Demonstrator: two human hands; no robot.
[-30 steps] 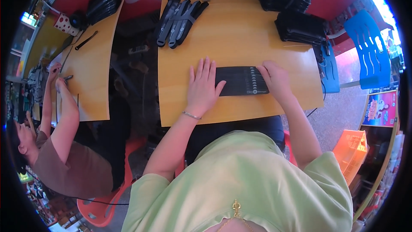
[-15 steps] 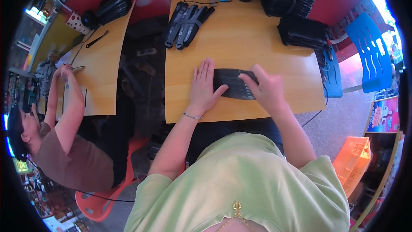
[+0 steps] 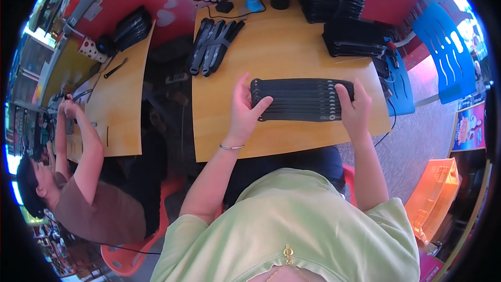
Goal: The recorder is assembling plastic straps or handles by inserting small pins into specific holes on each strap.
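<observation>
On the near half of the wooden table (image 3: 292, 36), a row of long flat black strips (image 3: 300, 99) lay side by side, overlapping like shingles, and both hands were pressed in on its ends. The left hand (image 3: 244, 109) sat at the row's left end with fingers spread upward and the thumb laid across the strips, not closed around anything; the right hand (image 3: 355, 108) cupped the right end, fingers resting flat on top, likewise open rather than gripping. The step in hand looked like squaring and evening up the row, the two hands nudging the ends into line. The next move would probably call for an even inward push from both sides, so the strips stayed parallel and did not fan out. Beyond the row, toward the far left of the table, lay a loose bundle of similar black pieces (image 3: 214, 44); to the far right sat stacked black trays (image 3: 355, 39). Left of the table, a co-worker (image 3: 78, 188) bent over a second tabletop.
</observation>
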